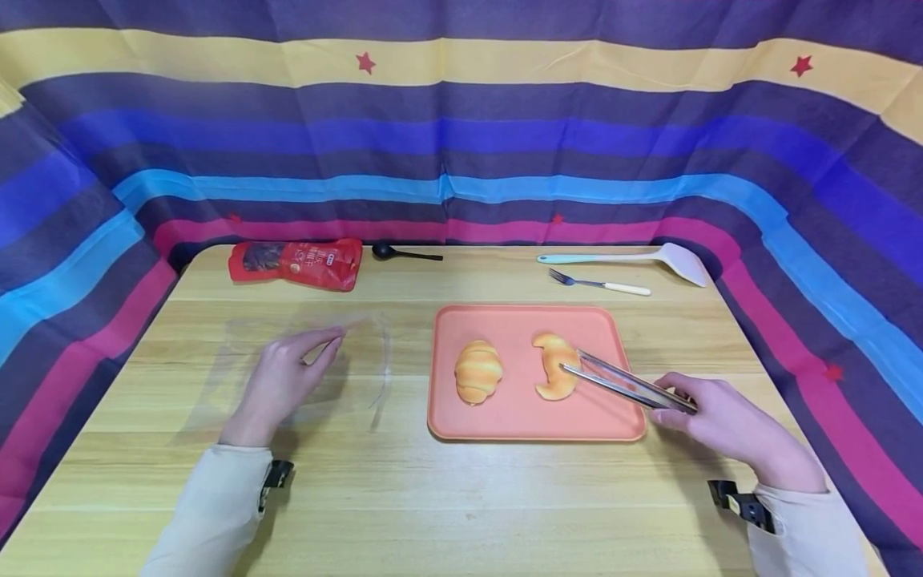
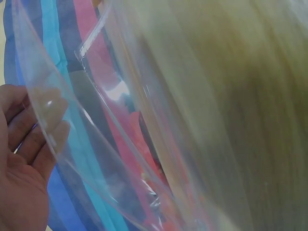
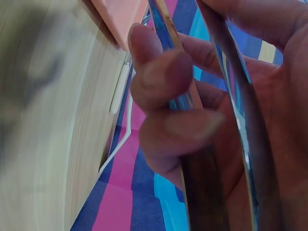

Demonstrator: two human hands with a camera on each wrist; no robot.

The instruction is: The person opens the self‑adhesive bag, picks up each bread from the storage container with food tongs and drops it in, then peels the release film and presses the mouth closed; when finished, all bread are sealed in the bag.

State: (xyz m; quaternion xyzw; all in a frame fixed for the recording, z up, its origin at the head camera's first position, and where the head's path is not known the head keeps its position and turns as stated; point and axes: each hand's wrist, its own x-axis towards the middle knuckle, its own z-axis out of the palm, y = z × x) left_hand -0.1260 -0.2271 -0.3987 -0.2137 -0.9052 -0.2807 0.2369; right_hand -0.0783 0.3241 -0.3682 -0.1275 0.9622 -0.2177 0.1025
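My left hand (image 1: 288, 373) pinches the edge of a clear plastic bag (image 1: 382, 361) between thumb and fingers. In the left wrist view the see-through bag (image 2: 103, 144) spreads out beside the fingers. Metal tongs (image 1: 613, 381) are gripped in my right hand (image 1: 728, 421), and the right wrist view shows fingers curled round one arm of the tongs (image 3: 204, 187). The tong tips are at the right side of a curved croissant (image 1: 555, 369); whether they pinch it I cannot tell. That croissant and a plumper bread roll (image 1: 478, 372) lie on a pink tray (image 1: 519, 429).
At the back left of the table (image 1: 404, 505) lie a red food pouch (image 1: 317, 264) and a black spoon (image 1: 404, 253). A fork with a pale handle (image 1: 598, 283) and a white spatula (image 1: 671, 256) lie behind the tray. A striped cloth (image 1: 505, 144) surrounds the table.
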